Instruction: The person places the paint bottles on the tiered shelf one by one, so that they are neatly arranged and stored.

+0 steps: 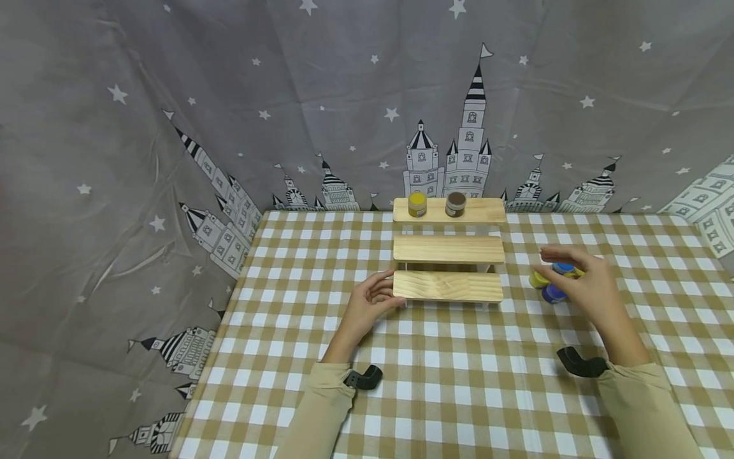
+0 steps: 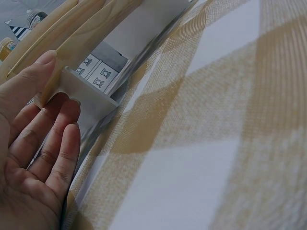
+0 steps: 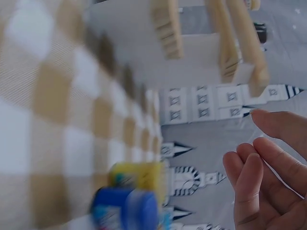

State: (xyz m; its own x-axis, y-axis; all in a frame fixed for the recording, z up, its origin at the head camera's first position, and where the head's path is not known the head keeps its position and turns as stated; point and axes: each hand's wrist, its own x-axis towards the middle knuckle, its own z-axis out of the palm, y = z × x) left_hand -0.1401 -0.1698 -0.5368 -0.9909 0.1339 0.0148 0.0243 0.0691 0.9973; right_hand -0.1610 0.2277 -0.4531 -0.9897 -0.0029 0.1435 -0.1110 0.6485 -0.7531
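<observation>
Dim, soft light; the right wrist view blurs the blue jar [image 3: 125, 210].

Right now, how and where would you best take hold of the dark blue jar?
I'd grip the dark blue jar round its upper sides, probably from above and the person's side: it stands upright and round, with bare checked cloth in front, while a yellow jar and light blue jar sit close behind.

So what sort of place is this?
Maybe a small corner set up for play or crafts: there's a grey castle-print curtain, a checked tablecloth, and a stepped wooden shelf with little jars on top.
</observation>
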